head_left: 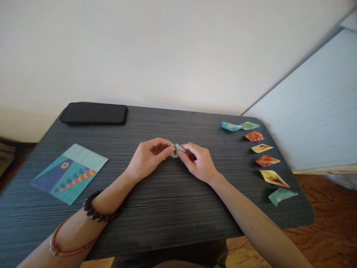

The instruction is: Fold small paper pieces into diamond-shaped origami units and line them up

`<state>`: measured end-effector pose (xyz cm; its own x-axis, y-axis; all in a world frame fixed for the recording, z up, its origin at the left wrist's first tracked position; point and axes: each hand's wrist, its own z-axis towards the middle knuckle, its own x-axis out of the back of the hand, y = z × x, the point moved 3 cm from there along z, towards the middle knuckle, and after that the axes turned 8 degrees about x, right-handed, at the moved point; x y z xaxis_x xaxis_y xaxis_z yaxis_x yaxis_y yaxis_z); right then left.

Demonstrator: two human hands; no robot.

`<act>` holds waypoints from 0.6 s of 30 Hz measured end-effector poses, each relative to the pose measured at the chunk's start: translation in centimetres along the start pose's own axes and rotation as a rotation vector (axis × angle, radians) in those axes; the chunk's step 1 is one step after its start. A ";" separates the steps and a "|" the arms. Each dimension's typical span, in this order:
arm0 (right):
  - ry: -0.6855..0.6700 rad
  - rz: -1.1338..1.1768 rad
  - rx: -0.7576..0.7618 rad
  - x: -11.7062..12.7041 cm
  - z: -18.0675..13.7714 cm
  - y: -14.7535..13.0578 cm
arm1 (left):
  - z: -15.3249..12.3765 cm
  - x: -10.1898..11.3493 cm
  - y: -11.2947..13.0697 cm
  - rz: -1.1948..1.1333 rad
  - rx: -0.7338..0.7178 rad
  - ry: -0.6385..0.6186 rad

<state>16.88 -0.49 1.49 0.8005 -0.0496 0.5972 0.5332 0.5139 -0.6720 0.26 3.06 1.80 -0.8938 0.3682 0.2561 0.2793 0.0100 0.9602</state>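
Note:
Between my two hands, over the middle of the table, is a small piece of folded paper (174, 153), pale teal with a dark and orange pattern. My left hand (149, 156) pinches its left side between thumb and fingers. On the other side, the thumb and fingers of my right hand (199, 162) pinch its right corner. Fingertips cover part of the paper, so its full shape is hidden. A dark bead bracelet (96, 214) and a copper-coloured band (55, 247) circle my left wrist and forearm.
Flat patterned paper sheets (74, 173) lie on the dark table (167, 219) at left. A black rectangular case or phone (93, 113) rests at the back left. Several folded paper boats (267, 160) line the right edge. A wall (167, 52) stands behind, a pale panel (315, 100) at right.

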 end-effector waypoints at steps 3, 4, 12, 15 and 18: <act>-0.047 -0.008 -0.009 -0.2 0.0 0.0 | 0.1 0.0 0.0 -0.036 0.025 0.000; -0.065 -0.001 -0.018 -0.3 -0.1 0.1 | 0.1 0.0 0.1 -0.043 0.030 -0.003; -0.081 -0.003 -0.043 -0.5 -0.1 0.1 | 0.1 -0.1 -0.3 -0.107 0.000 -0.022; -0.063 -0.021 -0.014 -0.4 0.0 -0.1 | 0.1 0.1 -0.4 -0.038 -0.004 0.001; -0.040 -0.032 0.037 -0.2 0.1 -0.3 | 0.1 0.2 -0.2 -0.008 -0.003 0.013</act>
<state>16.53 -0.53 1.69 0.7711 -0.0330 0.6359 0.5478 0.5436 -0.6360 0.08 3.19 1.63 -0.9005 0.3556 0.2503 0.2716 0.0104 0.9624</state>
